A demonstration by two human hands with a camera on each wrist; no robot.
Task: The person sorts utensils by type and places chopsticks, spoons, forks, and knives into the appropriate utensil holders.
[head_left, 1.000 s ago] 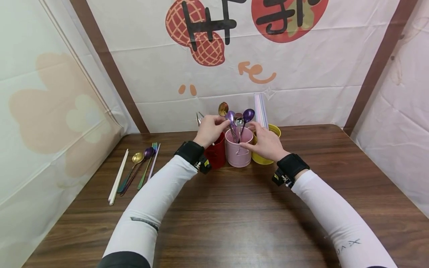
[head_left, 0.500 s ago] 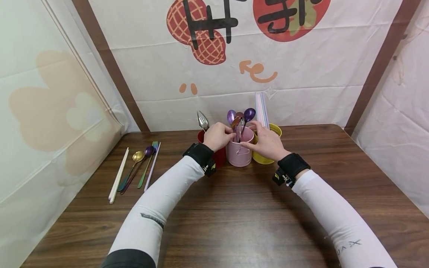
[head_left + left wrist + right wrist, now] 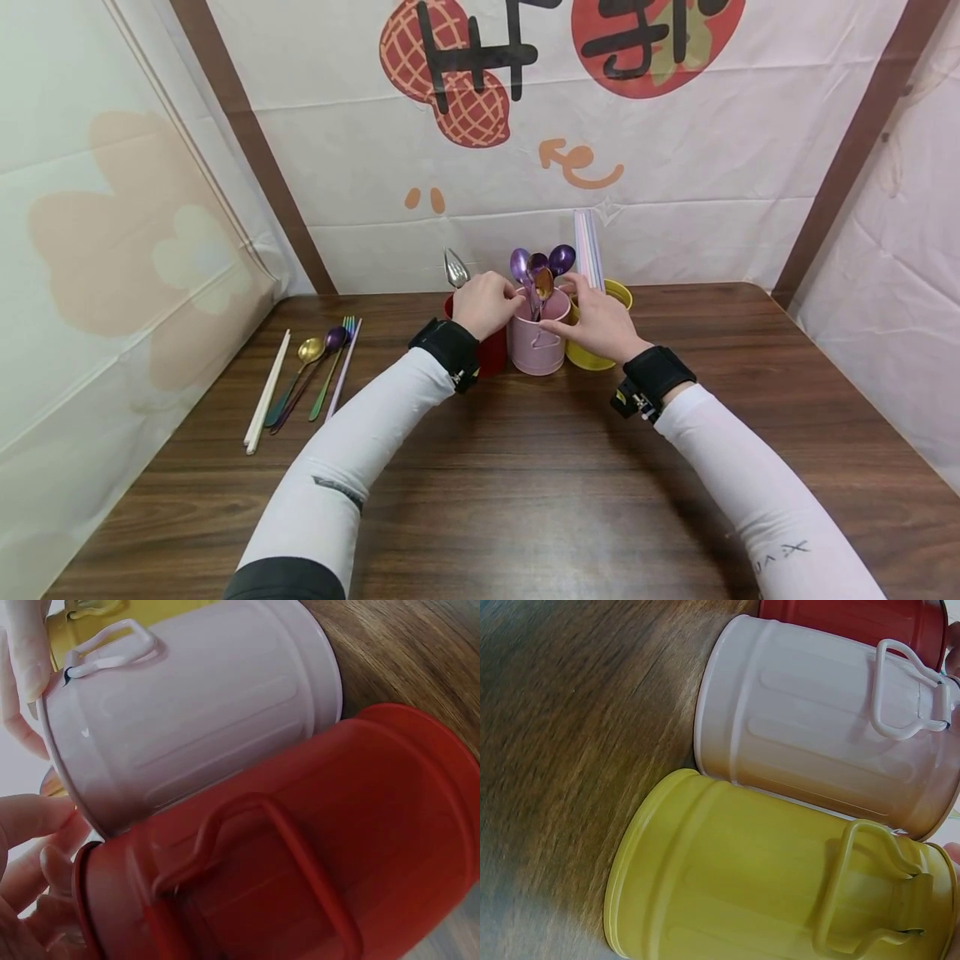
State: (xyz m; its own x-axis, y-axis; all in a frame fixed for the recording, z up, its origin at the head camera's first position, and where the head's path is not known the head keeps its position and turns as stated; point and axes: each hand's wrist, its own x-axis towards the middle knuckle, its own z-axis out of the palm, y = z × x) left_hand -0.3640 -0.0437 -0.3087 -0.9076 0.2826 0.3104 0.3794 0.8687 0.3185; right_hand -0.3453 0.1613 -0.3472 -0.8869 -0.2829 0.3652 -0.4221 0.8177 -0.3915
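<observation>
Spoons [image 3: 543, 283] are held in the pink bucket [image 3: 537, 356] on the counter [image 3: 510, 500]. The rim is touched by the loosely spread right hand [image 3: 600, 322]; whether anything is gripped by the bent left hand [image 3: 483, 306] cannot be told. An "X", perhaps, is printed on the right sleeve [image 3: 757, 487].
</observation>
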